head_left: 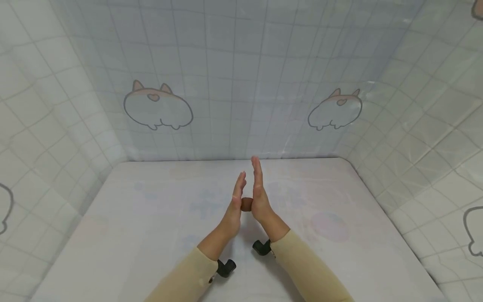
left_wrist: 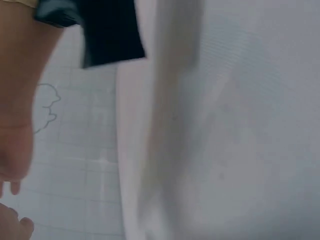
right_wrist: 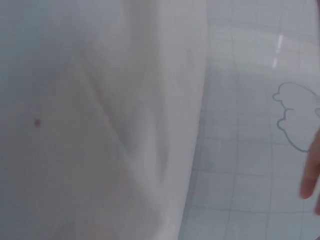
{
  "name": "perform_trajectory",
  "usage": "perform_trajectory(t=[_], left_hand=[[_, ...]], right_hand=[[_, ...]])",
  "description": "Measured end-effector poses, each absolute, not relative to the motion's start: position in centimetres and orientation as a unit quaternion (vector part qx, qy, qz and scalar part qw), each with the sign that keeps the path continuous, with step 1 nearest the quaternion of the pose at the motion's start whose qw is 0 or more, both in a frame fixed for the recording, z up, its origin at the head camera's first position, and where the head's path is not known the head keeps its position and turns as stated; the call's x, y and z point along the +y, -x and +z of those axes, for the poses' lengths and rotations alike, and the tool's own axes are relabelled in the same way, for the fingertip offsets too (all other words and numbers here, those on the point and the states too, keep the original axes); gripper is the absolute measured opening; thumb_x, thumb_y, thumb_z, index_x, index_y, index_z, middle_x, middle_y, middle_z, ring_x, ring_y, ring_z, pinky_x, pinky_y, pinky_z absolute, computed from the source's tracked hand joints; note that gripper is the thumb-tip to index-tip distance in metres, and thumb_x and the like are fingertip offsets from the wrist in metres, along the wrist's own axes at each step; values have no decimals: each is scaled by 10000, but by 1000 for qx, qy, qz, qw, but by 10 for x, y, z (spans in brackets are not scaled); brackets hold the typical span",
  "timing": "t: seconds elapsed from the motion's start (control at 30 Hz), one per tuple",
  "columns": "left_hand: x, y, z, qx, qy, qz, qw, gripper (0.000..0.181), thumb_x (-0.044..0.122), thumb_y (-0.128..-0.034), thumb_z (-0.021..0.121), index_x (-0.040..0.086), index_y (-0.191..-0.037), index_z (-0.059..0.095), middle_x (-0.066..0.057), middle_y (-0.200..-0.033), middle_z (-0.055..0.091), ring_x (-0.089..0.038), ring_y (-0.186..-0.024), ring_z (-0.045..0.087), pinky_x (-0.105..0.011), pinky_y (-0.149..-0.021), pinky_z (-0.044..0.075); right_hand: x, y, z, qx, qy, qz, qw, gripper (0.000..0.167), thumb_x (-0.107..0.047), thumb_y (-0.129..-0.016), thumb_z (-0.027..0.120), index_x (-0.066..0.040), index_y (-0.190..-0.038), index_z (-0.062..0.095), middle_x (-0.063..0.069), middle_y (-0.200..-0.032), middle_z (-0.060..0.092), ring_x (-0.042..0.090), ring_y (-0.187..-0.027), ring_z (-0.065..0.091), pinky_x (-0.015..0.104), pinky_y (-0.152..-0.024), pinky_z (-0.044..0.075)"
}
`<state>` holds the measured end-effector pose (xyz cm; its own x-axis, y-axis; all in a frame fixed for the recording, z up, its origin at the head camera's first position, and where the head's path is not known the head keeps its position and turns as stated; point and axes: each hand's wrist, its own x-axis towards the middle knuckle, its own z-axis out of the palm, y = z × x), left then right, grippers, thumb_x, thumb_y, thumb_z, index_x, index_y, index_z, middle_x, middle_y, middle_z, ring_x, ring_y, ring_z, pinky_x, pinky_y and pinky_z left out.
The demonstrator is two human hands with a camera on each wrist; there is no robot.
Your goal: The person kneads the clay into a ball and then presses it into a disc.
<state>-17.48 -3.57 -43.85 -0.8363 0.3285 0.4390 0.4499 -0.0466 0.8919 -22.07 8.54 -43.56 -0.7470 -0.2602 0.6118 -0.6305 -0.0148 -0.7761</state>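
Observation:
A small brown object with rounded sides (head_left: 247, 204) is caught between the two palms; its exact kind is unclear, and the hands cover its ends. My left hand (head_left: 232, 212) presses on it from the left with straight fingers pointing up and away. From the right, my right hand (head_left: 260, 201) presses against it, fingers also straight and reaching a little farther. The palms face each other, apart except for the object between them. In the left wrist view, part of the left hand (left_wrist: 15, 152) shows at the left edge. Only fingertips (right_wrist: 311, 172) show at the right edge of the right wrist view.
Beneath the hands lies a pale table (head_left: 151, 235) with faint coloured patterns. Grid-patterned white sheeting (head_left: 245, 105) with cartoon animal drawings rises behind it and on both sides. Black fittings (head_left: 227, 268) stick out at both wrists, below the beige sleeves (head_left: 185, 277).

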Motion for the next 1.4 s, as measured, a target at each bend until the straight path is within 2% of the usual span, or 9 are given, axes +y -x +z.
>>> perform_trajectory(t=[0.1, 0.2, 0.47, 0.63, 0.87, 0.97, 1.17, 1.3, 1.4], left_hand=[[-36, 175, -436, -666, 292, -683, 64, 923, 797, -922, 44, 199, -1621, -28, -32, -1677, -64, -289, -1527, 16, -645, -1155, 2], [-37, 177, -433, -645, 300, -698, 77, 932, 790, -932, 64, 166, -1617, -43, -18, -1675, -58, -293, -1527, -6, -616, -1164, -26], [-40, 181, -424, -637, 277, -710, 115, 979, 812, -919, 84, 132, -1611, -48, -106, -1669, -70, -278, -1523, -34, -644, -1142, -50], [-40, 188, -419, -637, 249, -718, 129, 994, 843, -897, 113, 172, -1619, -16, -16, -1671, -85, -242, -1525, -47, -671, -1125, -75], [-42, 196, -421, -677, 183, -704, 113, 968, 881, -862, 113, 284, -1622, 58, 59, -1673, -39, -190, -1525, -4, -724, -1106, 15], [-42, 198, -426, -691, 163, -698, 99, 919, 857, -882, 86, 309, -1619, 70, 83, -1670, -48, -188, -1526, 3, -715, -1115, 40], [-39, 198, -439, -702, 154, -693, 61, 768, 743, -967, 55, 332, -1615, 65, 45, -1672, -78, -258, -1528, -33, -696, -1130, 50], [-37, 195, -446, -712, 150, -685, 46, 718, 708, -987, 38, 354, -1612, 66, 38, -1675, -26, -285, -1527, -4, -707, -1122, 61], [-35, 191, -448, -718, 164, -675, 46, 715, 672, -1000, 6, 313, -1618, 45, 15, -1676, 6, -293, -1526, 17, -711, -1120, 55]], right_hand=[[85, 223, -439, -691, -330, 628, 138, 971, -827, -911, 127, -187, -1613, -70, 25, -1681, -26, 270, -1531, -15, 696, -1128, 11], [85, 226, -442, -696, -347, 611, 146, 964, -806, -926, 112, -152, -1609, -77, 50, -1679, -37, 277, -1531, -23, 695, -1130, 12], [79, 221, -452, -710, -380, 574, 148, 972, -771, -945, 70, -65, -1595, -78, 126, -1670, -40, 311, -1526, -29, 699, -1127, 38], [74, 213, -453, -701, -396, 576, 137, 963, -764, -951, 62, -63, -1593, -96, 166, -1663, -39, 306, -1527, -16, 677, -1138, 43], [71, 206, -444, -670, -440, 575, 163, 917, -699, -994, 39, -6, -1573, -115, 238, -1645, -31, 350, -1526, -3, 486, -1211, 40], [71, 203, -437, -660, -444, 579, 178, 905, -687, -1003, 41, -1, -1570, -118, 258, -1639, -7, 366, -1523, 13, 443, -1217, 49], [73, 200, -427, -649, -437, 594, 189, 895, -691, -1002, 52, -27, -1572, -136, 246, -1645, -10, 374, -1520, 13, 540, -1196, 42], [76, 202, -424, -652, -429, 598, 184, 910, -710, -991, 58, -38, -1574, -136, 210, -1656, -7, 380, -1517, 22, 621, -1163, 37], [79, 203, -423, -669, -406, 597, 179, 916, -728, -981, 60, -64, -1586, -119, 167, -1666, 8, 353, -1521, 36, 630, -1163, 44]])
